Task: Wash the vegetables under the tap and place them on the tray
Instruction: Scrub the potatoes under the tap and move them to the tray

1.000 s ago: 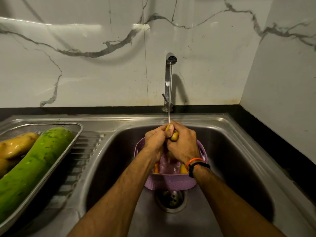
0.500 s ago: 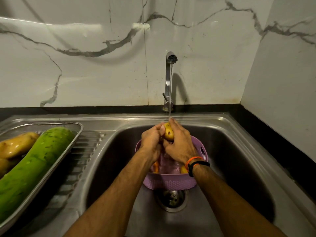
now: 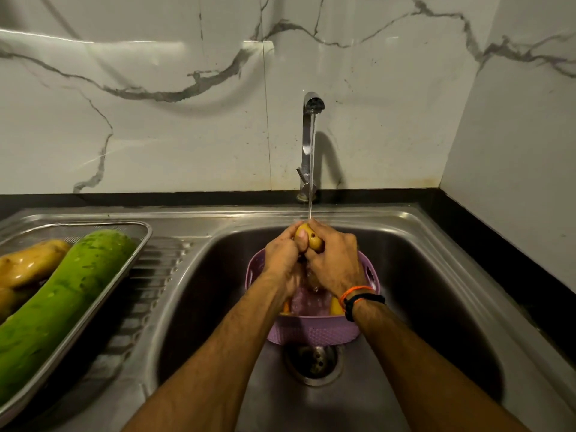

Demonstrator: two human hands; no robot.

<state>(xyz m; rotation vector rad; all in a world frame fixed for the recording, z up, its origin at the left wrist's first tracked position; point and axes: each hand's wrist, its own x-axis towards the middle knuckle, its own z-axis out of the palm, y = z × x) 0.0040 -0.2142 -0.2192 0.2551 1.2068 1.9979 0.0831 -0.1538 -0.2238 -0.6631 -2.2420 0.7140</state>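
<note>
- Potato [image 3: 308,240]: small, yellow-brown, wet, with a dark eye spot on its upper face; held right under the thin stream from the tap [image 3: 310,145], above the lilac basket [image 3: 311,330].
- Left hand [image 3: 282,258]: grip closed round the potato's left side, thumb on its top.
- Right hand [image 3: 335,260]: grip closed round the potato's right side, fingers curled over it; orange thread and black band [image 3: 363,299] on the wrist.
- Basket: perforated plastic, standing in the steel sink [image 3: 420,275] just behind the drain [image 3: 313,363], with yellow and orange pieces partly hidden under the hands.
- Steel tray [image 3: 141,244]: on the draining board at left, carrying a long green bottle gourd [image 3: 62,300] and glossy washed potatoes [image 3: 29,263] beside it, touching.
</note>
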